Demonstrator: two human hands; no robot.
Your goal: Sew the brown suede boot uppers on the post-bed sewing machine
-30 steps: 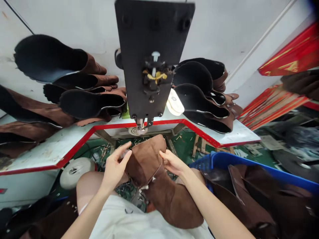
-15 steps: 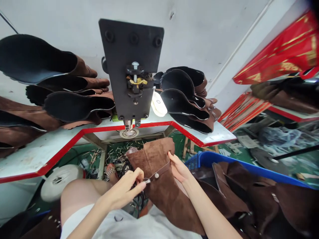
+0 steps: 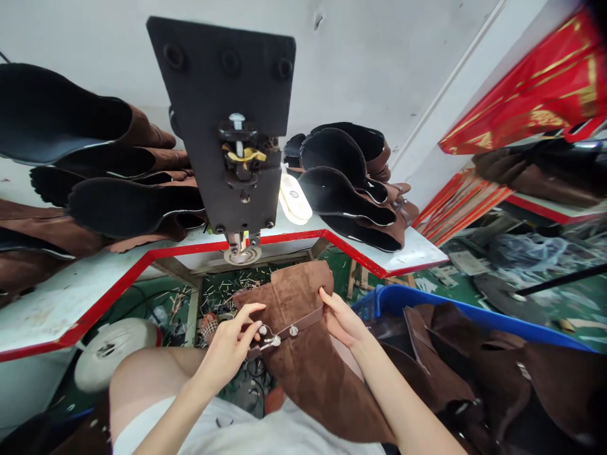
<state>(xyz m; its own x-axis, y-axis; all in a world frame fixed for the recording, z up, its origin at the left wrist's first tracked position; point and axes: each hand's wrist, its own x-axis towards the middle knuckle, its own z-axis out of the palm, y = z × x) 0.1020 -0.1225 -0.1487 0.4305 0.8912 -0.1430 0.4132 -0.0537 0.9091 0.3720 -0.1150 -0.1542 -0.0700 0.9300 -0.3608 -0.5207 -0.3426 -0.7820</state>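
A brown suede boot upper [image 3: 303, 373] hangs over my lap, its wide end towards the sewing machine. My right hand [image 3: 342, 321] grips its right edge, thumb on top and the other fingers hidden behind. Across the suede runs a narrow brown strap [image 3: 308, 320] with a round silver stud [image 3: 293, 330] and a silver buckle-like clasp [image 3: 274, 341]. My left hand [image 3: 232, 344] pinches the strap's left end beside another stud; part of that end is hidden by the fingers.
The black sewing machine head [image 3: 227, 126] stands ahead, above a white table with a red edge [image 3: 270, 239]. Brown boot uppers [image 3: 137, 212] lie on both sides of it. At my right, a blue basket [image 3: 427, 306] holds more brown pieces. Scraps litter the green floor.
My left hand has shifted a little left from the clasp, and the clasp and a second stud now show. My right hand keeps its grip. The view has moved slightly.
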